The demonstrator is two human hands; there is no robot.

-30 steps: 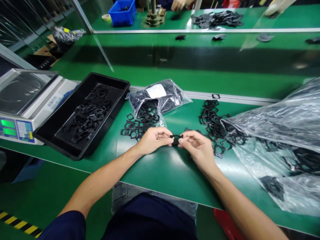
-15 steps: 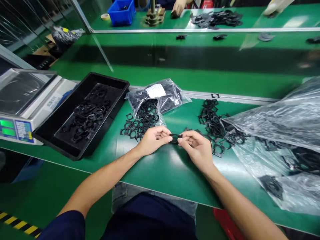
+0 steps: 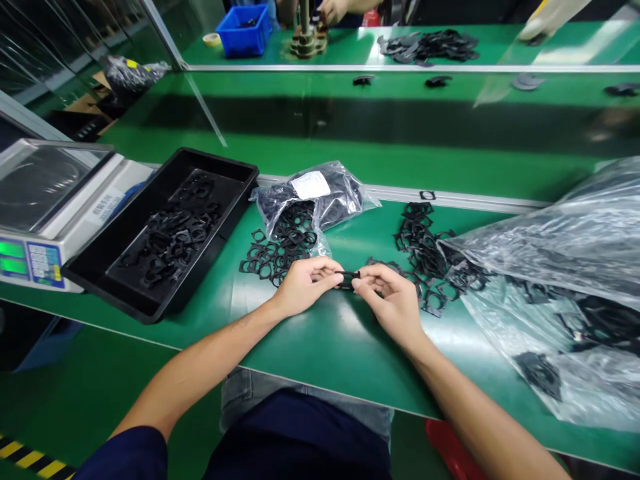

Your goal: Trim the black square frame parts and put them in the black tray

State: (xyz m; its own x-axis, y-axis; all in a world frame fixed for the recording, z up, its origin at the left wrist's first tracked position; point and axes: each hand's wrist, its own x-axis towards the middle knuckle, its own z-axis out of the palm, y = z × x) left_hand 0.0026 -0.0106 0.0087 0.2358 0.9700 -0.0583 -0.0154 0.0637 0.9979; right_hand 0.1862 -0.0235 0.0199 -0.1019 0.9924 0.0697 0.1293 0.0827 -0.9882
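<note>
A small black ring-shaped plastic part [image 3: 347, 280] is pinched at both ends above the green table. My left hand [image 3: 310, 285] grips its left end between thumb and fingers. On its right end, my right hand [image 3: 391, 295] has a similar pinch; the fingers partly hide the part. Just beyond my left hand lies a loose pile of similar black rings [image 3: 273, 257], spilling from a clear plastic bag [image 3: 340, 200] with a white label. Another heap of black rings [image 3: 420, 240] lies beyond my right hand.
On the left, a black tray [image 3: 220, 250] of parts stands beside a weighing scale [image 3: 55, 220]. A large clear bag [image 3: 565, 233] with more parts covers the right. Across the conveyor, a co-worker's hand [image 3: 334, 10] is at a metal fixture [image 3: 307, 43] near a blue bin [image 3: 245, 33].
My hands still hold the ring part, which now looks tilted flatter, its opening less visible. Across the conveyor, the co-worker's hand has moved left to the fixture.
</note>
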